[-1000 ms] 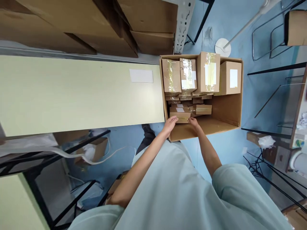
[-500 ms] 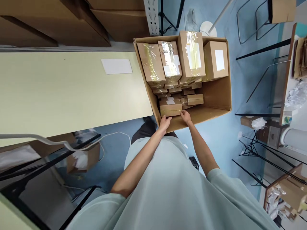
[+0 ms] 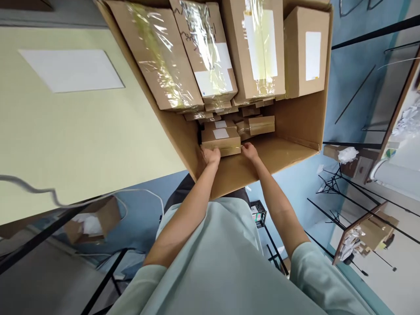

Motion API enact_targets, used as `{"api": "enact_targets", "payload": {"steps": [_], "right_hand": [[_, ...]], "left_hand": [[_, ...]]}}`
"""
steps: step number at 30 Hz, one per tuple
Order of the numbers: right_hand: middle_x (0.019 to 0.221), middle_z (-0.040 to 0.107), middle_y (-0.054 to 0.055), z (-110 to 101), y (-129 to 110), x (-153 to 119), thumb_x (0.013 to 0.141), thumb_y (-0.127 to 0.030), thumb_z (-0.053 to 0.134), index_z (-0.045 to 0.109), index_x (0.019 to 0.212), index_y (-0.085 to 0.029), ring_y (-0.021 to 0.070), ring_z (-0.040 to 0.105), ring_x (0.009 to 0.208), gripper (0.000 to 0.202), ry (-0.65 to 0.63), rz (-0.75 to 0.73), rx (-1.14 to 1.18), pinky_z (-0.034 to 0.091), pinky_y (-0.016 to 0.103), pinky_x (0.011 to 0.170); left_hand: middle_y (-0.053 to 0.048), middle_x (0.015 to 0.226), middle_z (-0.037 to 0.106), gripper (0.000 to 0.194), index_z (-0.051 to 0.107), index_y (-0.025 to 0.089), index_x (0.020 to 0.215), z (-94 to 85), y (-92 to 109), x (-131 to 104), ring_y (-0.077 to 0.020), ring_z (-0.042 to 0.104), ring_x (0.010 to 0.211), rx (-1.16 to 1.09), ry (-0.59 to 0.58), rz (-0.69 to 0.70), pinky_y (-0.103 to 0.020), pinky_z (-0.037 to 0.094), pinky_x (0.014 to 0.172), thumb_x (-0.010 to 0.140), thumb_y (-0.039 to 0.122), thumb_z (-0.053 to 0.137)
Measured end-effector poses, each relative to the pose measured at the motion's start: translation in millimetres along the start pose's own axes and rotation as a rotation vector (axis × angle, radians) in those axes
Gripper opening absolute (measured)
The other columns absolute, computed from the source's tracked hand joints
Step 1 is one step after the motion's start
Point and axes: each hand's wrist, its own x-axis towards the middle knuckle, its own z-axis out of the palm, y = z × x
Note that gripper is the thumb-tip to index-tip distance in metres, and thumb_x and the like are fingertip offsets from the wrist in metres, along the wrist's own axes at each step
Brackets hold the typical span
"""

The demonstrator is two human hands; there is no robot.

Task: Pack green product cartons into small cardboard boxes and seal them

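Inside a large open carton point(image 3: 288, 151), my two hands are at a small cardboard box point(image 3: 226, 146) with white labels and a band of tape. My left hand point(image 3: 211, 155) is at its near left corner, fingers closed around that side and partly hidden. With fingers bent, my right hand point(image 3: 250, 151) grips the box's right edge. Just behind and to the right lies another small taped box point(image 3: 261, 125). More small boxes are stacked deeper, partly covered by the larger ones.
Along the carton's far side stand several larger boxes, among them a tape-wrapped box point(image 3: 157, 57) and a labelled box point(image 3: 306, 57). At left is a pale yellow table point(image 3: 92, 131) with a white sheet point(image 3: 74, 70) on it. A black crate point(image 3: 258, 213) sits on the floor.
My view has moved closer over the carton, and I lean further in. My left hand has shifted from the small box's near side to its left corner; my right hand stays at the right edge.
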Motion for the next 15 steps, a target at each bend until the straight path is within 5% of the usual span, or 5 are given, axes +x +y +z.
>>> {"api": "enact_targets", "payload": {"steps": [4, 7, 11, 15], "right_hand": [[0.181, 0.049, 0.033, -20, 9, 66, 0.103, -0.028, 0.077, 0.048, 0.175, -0.003, 0.0436, 0.046, 0.173, 0.082, 0.047, -0.019, -0.175, 0.04, 0.058, 0.141], [0.194, 0.021, 0.033, -34, 24, 123, 0.099, -0.027, 0.082, 0.03, 0.186, -0.005, 0.0461, 0.018, 0.184, 0.104, 0.131, -0.145, -0.402, 0.024, 0.067, 0.147], [0.198, 0.015, 0.023, -39, 53, 198, 0.108, -0.031, 0.07, 0.035, 0.187, -0.014, 0.0424, 0.004, 0.187, 0.089, 0.145, -0.34, -0.446, 0.01, 0.074, 0.147], [0.199, 0.021, 0.017, -35, 79, 246, 0.112, -0.02, 0.057, 0.042, 0.185, -0.02, 0.0377, 0.006, 0.188, 0.075, 0.088, -0.403, -0.469, 0.003, 0.074, 0.148]], "left_hand": [[-0.031, 0.192, 0.027, 0.092, 0.031, 0.001, 0.181, 17.3, 1, 27, -0.0349, 0.024, 0.184, 0.089, 0.105, -0.046, -0.045, 0.017, 0.151, 0.102, 0.025, 0.071], [-0.032, 0.191, 0.029, 0.096, 0.031, 0.0, 0.181, 26.6, -6, 50, -0.0378, 0.024, 0.183, 0.17, 0.169, -0.101, -0.048, 0.02, 0.15, 0.1, 0.026, 0.074], [-0.034, 0.19, 0.027, 0.105, 0.031, 0.0, 0.18, 44.6, -28, 77, -0.0443, 0.02, 0.183, 0.288, 0.227, -0.091, -0.056, 0.014, 0.151, 0.093, 0.032, 0.08], [-0.031, 0.193, 0.022, 0.108, 0.033, 0.003, 0.181, 64.4, -49, 89, -0.0523, 0.0, 0.183, 0.369, 0.269, -0.039, -0.066, 0.006, 0.15, 0.09, 0.038, 0.081]]}}
